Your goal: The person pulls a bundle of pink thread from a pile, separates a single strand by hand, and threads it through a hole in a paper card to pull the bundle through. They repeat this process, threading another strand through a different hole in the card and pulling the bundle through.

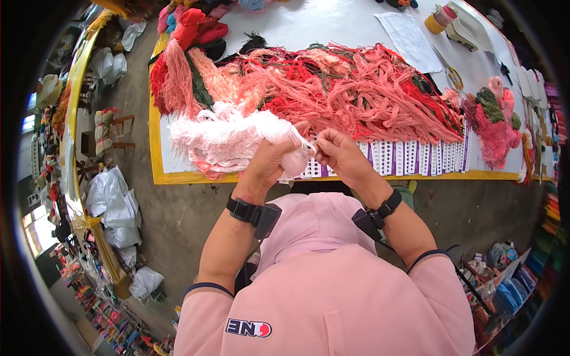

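White yarn (219, 139), a loose bundle tinged with pink, lies along the near edge of the table (155, 148), its right end gathered between the person's hands. At that end the left hand (274, 155) is curled nearly closed around part of the bundle, fingers bent toward the other hand. Just right of the yarn, the right hand (339, 151) has its thumb and fingertips pinched together on a few thin strands from it; the exact grip is too small to make out. Directly beyond the yarn and spreading to its right is a tangled heap of coral and red yarn (380, 101) with dark green showing through. Also right of the white yarn runs a row of hole-punched cards (409, 159). Farther right lies a pink-and-green bundle (497, 127); beyond and right are scissors (455, 78) and a printed sheet (409, 41). Well left of it, white bags (110, 199) sit off the table.
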{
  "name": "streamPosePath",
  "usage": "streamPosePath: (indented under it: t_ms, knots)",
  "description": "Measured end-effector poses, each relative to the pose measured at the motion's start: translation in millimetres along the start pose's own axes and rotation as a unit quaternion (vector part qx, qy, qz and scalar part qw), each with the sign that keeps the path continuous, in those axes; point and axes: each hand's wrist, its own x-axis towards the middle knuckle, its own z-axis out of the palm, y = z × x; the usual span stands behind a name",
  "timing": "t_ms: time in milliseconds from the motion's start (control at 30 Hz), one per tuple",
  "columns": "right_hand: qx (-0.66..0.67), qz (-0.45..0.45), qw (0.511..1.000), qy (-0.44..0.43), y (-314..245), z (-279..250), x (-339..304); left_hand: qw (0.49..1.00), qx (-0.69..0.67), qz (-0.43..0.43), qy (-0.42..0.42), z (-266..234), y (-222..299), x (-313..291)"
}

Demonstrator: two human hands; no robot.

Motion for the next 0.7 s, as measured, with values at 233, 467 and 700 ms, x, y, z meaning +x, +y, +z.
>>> streamPosePath:
  t_ms: [233, 467, 700]
  knots:
    - [-0.112, 0.006, 0.994, -0.016, -3, 7, 3, 0.999, 0.011, 0.039, -0.006, 2, 4, -6]
    - [-0.138, -0.013, 0.990, 0.008, -9, 16, 1, 0.999, 0.026, 0.037, 0.015, 0, 4, -5]
    - [-0.182, -0.033, 0.983, -0.002, -8, 22, -2, 0.999, 0.001, 0.032, -0.014, 6, 5, -11]
